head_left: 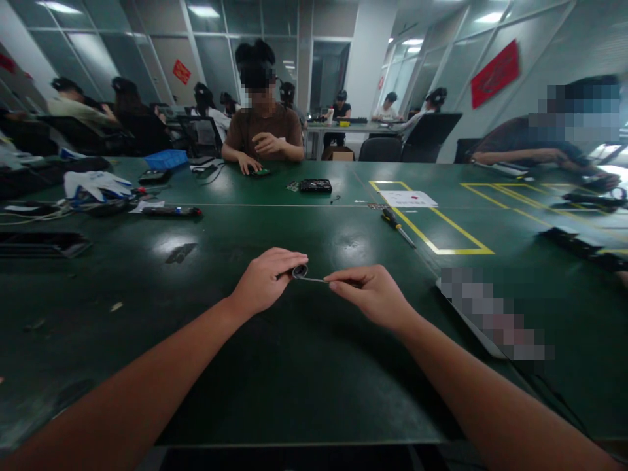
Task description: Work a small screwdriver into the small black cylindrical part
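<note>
Above the near part of the green table, my left hand (267,281) grips a small round roll (299,270), dark with a pale rim, that looks like a roll of tape. From the roll's lower edge a thin, light strip (314,280) runs right, pulled straight. My right hand (370,294) pinches the far end of this strip between thumb and fingers. Both hands are off the table surface. Beyond my right hand lies a screwdriver (398,226) with a black and yellow handle.
Across the green table (275,392) a person (265,124) handles a small green board. A black part (315,186) lies near them. White gloves (95,185) and a blue tray (165,159) are at left. A pale slab-like object (471,320), partly blurred, lies right. Yellow tape (464,251) marks rectangles.
</note>
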Tool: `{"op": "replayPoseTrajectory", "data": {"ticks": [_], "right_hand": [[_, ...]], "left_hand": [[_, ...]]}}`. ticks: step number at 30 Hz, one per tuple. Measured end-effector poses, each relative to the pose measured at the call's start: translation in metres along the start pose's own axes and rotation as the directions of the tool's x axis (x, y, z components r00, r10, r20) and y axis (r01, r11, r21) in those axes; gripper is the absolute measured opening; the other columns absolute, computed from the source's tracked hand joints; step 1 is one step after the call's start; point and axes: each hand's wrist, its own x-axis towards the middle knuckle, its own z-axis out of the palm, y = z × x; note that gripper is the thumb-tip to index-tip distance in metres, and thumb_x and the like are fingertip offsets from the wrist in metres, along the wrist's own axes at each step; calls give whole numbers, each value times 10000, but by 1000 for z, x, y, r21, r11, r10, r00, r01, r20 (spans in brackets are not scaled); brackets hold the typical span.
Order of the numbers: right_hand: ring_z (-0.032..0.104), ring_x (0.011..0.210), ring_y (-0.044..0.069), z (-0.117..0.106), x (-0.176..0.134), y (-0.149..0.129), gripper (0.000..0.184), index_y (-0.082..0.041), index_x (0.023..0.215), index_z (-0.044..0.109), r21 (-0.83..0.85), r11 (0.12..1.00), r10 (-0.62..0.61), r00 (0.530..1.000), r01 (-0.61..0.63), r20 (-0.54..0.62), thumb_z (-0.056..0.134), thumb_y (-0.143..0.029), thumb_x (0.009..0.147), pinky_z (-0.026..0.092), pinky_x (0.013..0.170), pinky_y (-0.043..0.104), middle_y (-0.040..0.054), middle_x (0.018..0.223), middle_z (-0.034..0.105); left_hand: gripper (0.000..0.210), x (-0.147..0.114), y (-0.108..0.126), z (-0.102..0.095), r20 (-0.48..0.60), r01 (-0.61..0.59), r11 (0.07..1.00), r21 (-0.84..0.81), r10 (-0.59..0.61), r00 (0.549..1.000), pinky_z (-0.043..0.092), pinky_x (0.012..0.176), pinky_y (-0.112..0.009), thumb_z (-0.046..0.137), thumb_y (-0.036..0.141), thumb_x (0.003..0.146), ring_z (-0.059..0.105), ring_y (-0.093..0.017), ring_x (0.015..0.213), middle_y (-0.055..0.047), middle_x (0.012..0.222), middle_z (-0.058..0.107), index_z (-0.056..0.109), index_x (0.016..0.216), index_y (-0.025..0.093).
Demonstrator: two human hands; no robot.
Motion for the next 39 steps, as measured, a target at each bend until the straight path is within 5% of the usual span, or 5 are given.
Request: {"op": "replayPoseTrajectory", "data": {"ticks": [12,19,25,29,39], "right_hand": [[554,646,136,1,-1,-5,86,-200,935,653,116,993,-31,998,37,-55,622,-203,855,437,613,265,-20,731,610],[669,779,173,2,-6,-3,283,-221,1118,753,281,959,-11,996,36,-90,735,-332,858,520,706,300,43,925,743],[685,745,189,9,-11,-10,253,-230,1090,783,-83,990,-134,961,117,-242,650,-384,940,513,660,300,54,901,764],[698,768,191,12,-13,-18,213,-230,1042,775,-295,938,-248,948,184,-199,601,-322,961,519,717,310,50,892,762],[683,775,182,18,-11,-17,217,-213,1084,740,-421,882,-293,947,214,-132,568,-296,980,517,730,304,63,923,743]], "left_hand": [[347,-2,-5,-2,-60,130,992,11,-129,990,569,1008,-456,684,77,870,699,-223,1103,-54,1182,758,732,1178,228],[316,-1,-6,-3,-99,209,978,-13,-209,973,574,999,-462,724,103,853,710,-239,1098,-69,1164,765,743,1151,209],[336,-1,-3,-2,-71,209,977,-44,-212,975,565,1010,-457,736,102,845,702,-234,1114,-69,1184,757,737,1163,209],[332,-2,-1,0,-55,189,980,-62,-192,980,560,1012,-449,729,115,858,699,-221,1108,-57,1181,757,732,1172,223],[325,-2,2,4,-17,120,993,12,-120,993,568,991,-435,685,86,872,690,-225,1085,-55,1157,762,736,1160,229]]}}
